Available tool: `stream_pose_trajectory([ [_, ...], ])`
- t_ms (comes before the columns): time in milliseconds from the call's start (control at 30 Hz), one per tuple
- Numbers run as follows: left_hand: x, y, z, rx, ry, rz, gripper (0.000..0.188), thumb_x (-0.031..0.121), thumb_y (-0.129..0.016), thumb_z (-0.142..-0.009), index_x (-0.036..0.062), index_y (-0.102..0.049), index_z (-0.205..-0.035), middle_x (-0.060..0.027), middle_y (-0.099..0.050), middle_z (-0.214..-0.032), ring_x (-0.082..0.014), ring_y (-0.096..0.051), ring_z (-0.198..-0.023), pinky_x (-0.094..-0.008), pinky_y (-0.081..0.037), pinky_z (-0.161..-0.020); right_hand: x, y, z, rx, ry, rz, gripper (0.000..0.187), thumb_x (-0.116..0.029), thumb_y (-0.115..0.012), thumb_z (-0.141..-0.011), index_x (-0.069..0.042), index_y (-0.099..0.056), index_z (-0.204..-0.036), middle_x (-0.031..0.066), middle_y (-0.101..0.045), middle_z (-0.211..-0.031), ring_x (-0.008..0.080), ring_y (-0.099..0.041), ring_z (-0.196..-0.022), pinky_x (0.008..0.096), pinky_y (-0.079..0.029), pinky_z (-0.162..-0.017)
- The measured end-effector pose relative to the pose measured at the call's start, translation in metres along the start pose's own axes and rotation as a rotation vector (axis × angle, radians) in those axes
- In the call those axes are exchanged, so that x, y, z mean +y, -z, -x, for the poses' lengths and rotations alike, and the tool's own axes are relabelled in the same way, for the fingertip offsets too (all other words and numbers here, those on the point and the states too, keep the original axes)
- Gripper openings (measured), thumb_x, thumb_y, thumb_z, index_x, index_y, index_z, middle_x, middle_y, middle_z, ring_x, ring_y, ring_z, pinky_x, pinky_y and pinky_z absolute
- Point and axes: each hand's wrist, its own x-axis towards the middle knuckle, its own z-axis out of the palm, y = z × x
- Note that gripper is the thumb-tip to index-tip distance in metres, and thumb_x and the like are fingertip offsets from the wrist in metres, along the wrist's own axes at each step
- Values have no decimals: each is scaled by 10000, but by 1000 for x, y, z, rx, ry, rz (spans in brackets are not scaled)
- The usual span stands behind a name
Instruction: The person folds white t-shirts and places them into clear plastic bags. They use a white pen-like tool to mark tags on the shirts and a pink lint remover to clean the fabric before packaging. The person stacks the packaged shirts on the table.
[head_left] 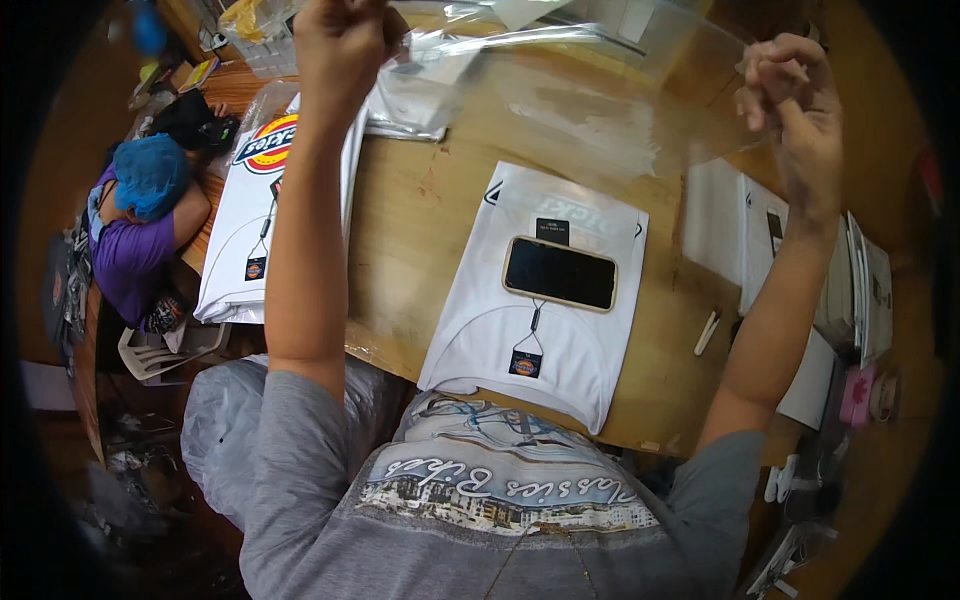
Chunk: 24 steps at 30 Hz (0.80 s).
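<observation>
A clear plastic bag (590, 110) is stretched between my raised hands over the far part of the table. My left hand (345, 45) is closed on its left end, partly cut off by the top of the picture. On its right edge, my right hand (797, 105) pinches the plastic with bent fingers. Below the bag, close to my chest, lies a folded white T-shirt (470, 335) with a dark neck label and a hang tag (525, 362) on a cord. A smartphone (560, 272) in a light case rests on the shirt, dark screen up.
A stack of folded white T-shirts (225, 270) stands at left, partly behind my left forearm. More plastic-wrapped pieces (410, 110) lie beyond it. Right of the shirt is a small pale-handled tool (707, 332). Another person in a blue cap (152, 177) is at the far left.
</observation>
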Motion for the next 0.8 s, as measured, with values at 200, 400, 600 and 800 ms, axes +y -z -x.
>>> stream_pose_trajectory([
  [200,18,-6,-25,-350,-169,-550,259,-146,-465,-695,4,-541,-891,-84,-506,-919,-123,-485,-658,-226,-427,-556,6,1,-5,30,15,555,315,107,-376,-702,-48,-621,-826,29,-387,-764,107,-380,-627,206,-347,-638],
  [400,44,-27,-33,-672,147,-801,602,-93,-582,-650,95,-365,-1179,-86,-329,-1186,-203,-461,-948,-270,-422,-756,40,13,-13,-185,134,1001,323,82,-432,-553,-68,-639,-751,60,-332,-788,172,-392,-815,237,-327,-770],
  [600,-11,-8,-55,-4,-656,-1139,247,-11,-552,-739,53,-456,-957,-84,-486,-875,-176,-502,-766,-234,-391,-659,48,22,-17,228,303,1777,309,23,-483,-647,-158,-634,-846,36,-462,-821,197,-467,-782,265,-415,-661],
  [800,-52,-51,-3,445,-512,-348,160,41,-613,-713,8,-529,-845,-83,-599,-714,-115,-554,-633,-226,-436,-569,76,13,24,742,437,1169,153,-164,-512,-824,-77,-600,-915,52,-490,-692,178,-481,-556,298,-404,-533],
])
